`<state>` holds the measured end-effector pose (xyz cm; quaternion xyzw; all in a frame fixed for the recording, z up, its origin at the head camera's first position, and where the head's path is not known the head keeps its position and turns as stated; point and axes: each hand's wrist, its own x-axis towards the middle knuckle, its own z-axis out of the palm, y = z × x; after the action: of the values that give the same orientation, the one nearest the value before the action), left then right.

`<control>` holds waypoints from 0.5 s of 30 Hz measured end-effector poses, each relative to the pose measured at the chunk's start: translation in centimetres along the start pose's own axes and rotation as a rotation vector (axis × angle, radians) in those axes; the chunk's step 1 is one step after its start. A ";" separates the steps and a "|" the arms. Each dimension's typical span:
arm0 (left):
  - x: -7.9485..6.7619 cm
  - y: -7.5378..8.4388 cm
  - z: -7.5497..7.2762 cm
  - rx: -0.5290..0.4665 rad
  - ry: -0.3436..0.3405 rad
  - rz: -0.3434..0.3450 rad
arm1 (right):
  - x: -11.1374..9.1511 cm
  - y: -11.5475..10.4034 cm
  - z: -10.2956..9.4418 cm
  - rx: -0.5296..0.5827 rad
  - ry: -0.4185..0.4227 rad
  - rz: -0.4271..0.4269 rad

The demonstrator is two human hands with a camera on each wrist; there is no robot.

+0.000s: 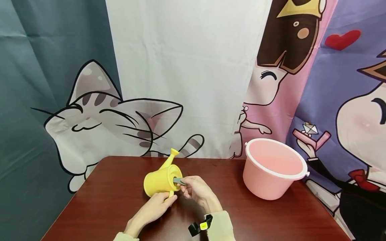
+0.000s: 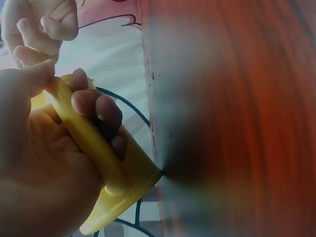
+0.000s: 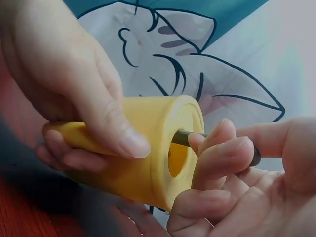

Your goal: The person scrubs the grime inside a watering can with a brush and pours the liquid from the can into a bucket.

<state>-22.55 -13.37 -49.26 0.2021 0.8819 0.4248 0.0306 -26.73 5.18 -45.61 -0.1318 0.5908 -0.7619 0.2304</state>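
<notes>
Here we go, L hand [image 1: 155, 206] grasping the can [image 1: 158, 182] by its handle [image 2: 81, 136], fingers curled right round it, per the L wrist view. R hand [image 1: 197, 190] comes in from approx 4 o'clock, fingers pinching a grey strip [image 1: 178, 181] right at the can's rim [image 3: 199, 112]. Far end of strip sits inside the mouth; how deep, can't tell.

Why this hold? L grip prob. there to steady the can, w/ the handle at 6 o'clock, close to the person. Can's tipped on its side, I'd say so the mouth faces the R hand and the strip gets a straight way in or out.

Directions, head view: can body's long axis runs approx 9 to 3 o'clock, base at 9, mouth at 3, mouth end a touch higher. Spout [image 1: 169, 160] points up to 1 o'clock. Strip lies near enough 9 to 3 too, inner end at 9, pinched end a bit lower.

Can's over the worktop [image 1: 90, 204], L of its middle; touching or lifted, can't tell. Bucket [image 1: 262, 184], pink, stands upright well apart at 3 o'clock from the can, no hand on it.
</notes>
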 end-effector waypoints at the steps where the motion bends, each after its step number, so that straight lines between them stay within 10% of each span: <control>1: -0.1 -0.1 0.1 -0.005 -0.010 -0.011 | -0.1 0.1 -0.1 0.003 -0.006 0.004; 15: -0.1 0.1 0.2 -0.030 -0.021 -0.016 | -1.1 -0.5 -1.8 -0.126 -0.186 -0.014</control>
<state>-22.39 -13.20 -49.28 0.1991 0.8766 0.4358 0.0461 -26.70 7.33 -45.49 -0.2202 0.6126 -0.7094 0.2702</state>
